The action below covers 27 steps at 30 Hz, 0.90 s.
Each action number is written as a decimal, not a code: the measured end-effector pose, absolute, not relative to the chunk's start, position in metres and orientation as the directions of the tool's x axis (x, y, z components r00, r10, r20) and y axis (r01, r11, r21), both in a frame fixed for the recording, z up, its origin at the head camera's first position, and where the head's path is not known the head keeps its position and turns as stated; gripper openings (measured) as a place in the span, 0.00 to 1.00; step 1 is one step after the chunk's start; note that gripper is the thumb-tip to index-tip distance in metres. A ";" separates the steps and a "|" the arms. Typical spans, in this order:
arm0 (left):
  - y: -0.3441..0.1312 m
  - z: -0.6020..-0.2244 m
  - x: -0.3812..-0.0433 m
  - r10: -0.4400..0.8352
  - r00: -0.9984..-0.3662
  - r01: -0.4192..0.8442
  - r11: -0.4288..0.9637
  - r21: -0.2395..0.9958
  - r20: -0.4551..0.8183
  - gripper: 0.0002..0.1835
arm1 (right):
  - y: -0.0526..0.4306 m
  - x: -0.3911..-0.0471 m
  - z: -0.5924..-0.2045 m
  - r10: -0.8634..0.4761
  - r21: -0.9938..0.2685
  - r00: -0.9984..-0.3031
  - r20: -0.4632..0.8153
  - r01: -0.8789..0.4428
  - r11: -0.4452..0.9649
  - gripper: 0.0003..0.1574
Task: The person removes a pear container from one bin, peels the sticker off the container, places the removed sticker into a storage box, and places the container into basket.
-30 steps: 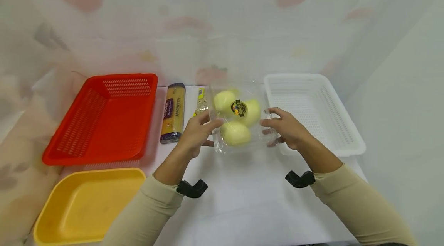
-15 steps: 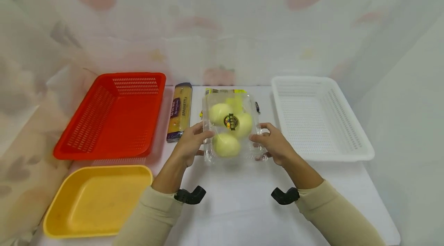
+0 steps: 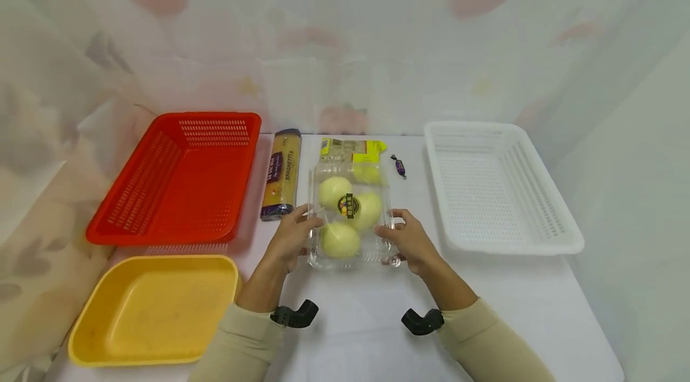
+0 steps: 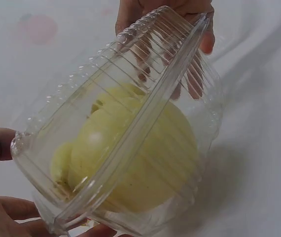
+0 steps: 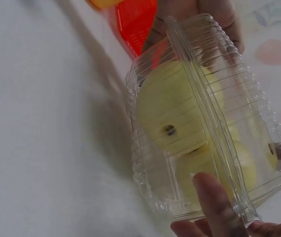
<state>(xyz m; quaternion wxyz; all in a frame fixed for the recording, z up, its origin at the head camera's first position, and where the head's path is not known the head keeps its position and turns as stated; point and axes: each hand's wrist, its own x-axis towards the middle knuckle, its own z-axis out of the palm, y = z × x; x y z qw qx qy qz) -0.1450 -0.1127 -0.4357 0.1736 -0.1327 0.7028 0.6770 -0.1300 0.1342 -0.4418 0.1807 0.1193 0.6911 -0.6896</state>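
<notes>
A clear plastic clamshell box point(image 3: 380, 238) with a round dark sticker on its lid is held between both hands over the white table. Inside lie several pale yellow-green fruits point(image 3: 341, 240), apple-like in shape; one shows a dark stem end in the right wrist view. My left hand point(image 3: 288, 238) grips the left side, thumb on top and fingers below the rim. On the opposite side, my right hand point(image 3: 412, 243) pinches the edge the same way. Both wrist views show the box tilted in frame, its shadow point(image 4: 229, 182) on the cloth beside it.
A red basket point(image 3: 253, 148) and a yellow tub point(image 3: 229, 265) stand at the left, a white basket point(image 3: 560, 238) at the right. Behind the box lie a spaghetti pack point(image 3: 283, 175), a yellow-and-clear packet point(image 3: 369, 147), partly covered by the box, and a small purple-wrapped candy point(image 3: 399, 166).
Both hands have brought the fruit box nearer to the person and lower in view. The yellow packet and the candy behind it now show more fully.
</notes>
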 end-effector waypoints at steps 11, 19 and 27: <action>-0.115 -0.449 -0.146 0.053 -0.892 -0.448 0.012 0.894 -0.448 0.37 | 0.130 -0.131 -0.455 -0.056 -0.904 -0.902 -0.427 0.425 0.046 0.40; -0.118 -0.460 -0.145 0.064 -0.893 -0.446 0.000 0.895 -0.445 0.37 | 0.128 -0.132 -0.463 -0.046 -0.895 -0.895 -0.445 0.441 0.070 0.39; -0.118 -0.469 -0.146 0.049 -0.903 -0.427 -0.005 0.904 -0.426 0.37 | 0.128 -0.132 -0.464 -0.043 -0.890 -0.892 -0.450 0.445 0.093 0.40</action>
